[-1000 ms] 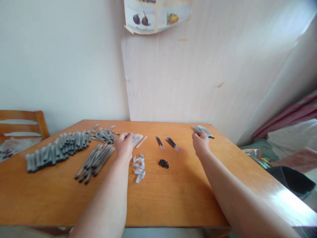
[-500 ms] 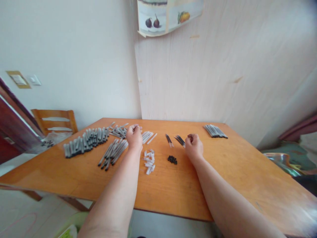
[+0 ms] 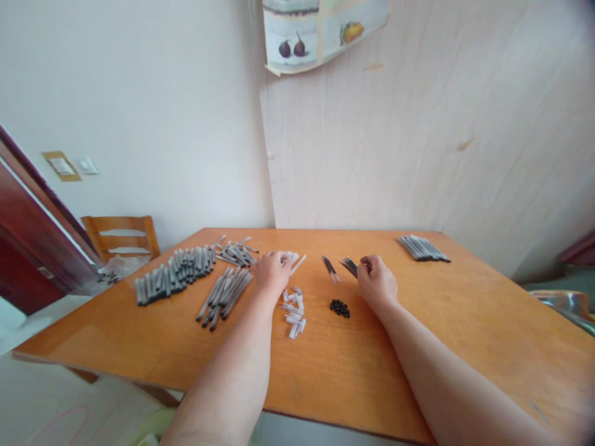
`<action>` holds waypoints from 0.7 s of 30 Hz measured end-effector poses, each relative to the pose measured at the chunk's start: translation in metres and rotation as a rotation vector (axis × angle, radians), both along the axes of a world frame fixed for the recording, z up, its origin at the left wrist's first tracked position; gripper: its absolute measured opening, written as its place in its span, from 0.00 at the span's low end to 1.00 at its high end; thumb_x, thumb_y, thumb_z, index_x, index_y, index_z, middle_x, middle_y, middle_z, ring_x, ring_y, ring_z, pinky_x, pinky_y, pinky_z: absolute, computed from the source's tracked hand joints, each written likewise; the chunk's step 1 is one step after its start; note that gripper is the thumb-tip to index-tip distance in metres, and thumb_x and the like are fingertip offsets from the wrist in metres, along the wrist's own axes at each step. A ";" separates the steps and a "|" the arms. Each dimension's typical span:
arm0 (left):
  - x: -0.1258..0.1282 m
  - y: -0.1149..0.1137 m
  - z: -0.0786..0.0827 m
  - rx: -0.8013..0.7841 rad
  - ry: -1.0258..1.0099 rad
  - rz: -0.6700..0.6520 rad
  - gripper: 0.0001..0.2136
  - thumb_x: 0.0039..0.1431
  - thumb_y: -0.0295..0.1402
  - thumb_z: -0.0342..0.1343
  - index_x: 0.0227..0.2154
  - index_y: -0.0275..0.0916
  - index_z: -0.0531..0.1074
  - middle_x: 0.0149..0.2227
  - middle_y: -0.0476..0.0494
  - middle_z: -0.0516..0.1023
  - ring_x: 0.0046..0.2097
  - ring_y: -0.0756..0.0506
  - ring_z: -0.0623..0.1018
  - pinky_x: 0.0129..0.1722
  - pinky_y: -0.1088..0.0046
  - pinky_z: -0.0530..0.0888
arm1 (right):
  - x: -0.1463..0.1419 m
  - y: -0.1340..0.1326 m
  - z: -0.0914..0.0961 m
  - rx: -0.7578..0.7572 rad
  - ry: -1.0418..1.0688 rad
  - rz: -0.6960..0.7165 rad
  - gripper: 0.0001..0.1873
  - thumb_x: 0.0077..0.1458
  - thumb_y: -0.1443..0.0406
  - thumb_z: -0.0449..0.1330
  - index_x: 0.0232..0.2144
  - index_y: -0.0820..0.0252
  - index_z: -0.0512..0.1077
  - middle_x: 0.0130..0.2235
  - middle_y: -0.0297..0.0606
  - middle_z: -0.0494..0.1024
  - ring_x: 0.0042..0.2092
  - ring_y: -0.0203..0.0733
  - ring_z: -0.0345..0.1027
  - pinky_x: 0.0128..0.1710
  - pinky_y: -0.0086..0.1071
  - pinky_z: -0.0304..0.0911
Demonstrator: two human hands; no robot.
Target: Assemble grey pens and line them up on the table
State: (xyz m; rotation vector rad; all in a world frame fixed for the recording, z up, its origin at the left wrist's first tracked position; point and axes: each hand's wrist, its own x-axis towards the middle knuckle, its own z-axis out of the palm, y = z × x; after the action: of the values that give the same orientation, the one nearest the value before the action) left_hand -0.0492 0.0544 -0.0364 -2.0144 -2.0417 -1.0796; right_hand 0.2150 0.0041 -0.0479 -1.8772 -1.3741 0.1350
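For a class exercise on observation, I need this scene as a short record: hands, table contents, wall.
Left hand: at the white tubes; grip unclear
Right hand: at one group of black refills; grip unclear
Table, middle: white pieces, black pieces
Table, left: grey tubes
Table, right: grey sticks
Wall: fruit pictures

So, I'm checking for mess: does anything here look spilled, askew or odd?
Nothing looks plainly spilled. The back-left pile of pens lies crisscrossed, unlike the neat far-right row. On the wall, the poster hangs with a curved, slanting bottom edge.
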 end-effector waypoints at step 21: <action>0.011 -0.007 -0.004 -0.087 0.284 -0.020 0.06 0.53 0.36 0.58 0.25 0.43 0.78 0.40 0.35 0.80 0.54 0.32 0.70 0.51 0.50 0.63 | -0.001 0.004 -0.005 0.054 -0.051 0.035 0.11 0.60 0.62 0.52 0.41 0.55 0.73 0.40 0.41 0.79 0.41 0.44 0.71 0.34 0.31 0.56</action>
State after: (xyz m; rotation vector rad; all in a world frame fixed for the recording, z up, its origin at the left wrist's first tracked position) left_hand -0.0383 0.0473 -0.0406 -2.0915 -1.9564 -0.6700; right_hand 0.2142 0.0078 -0.0525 -1.8235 -1.4318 0.0676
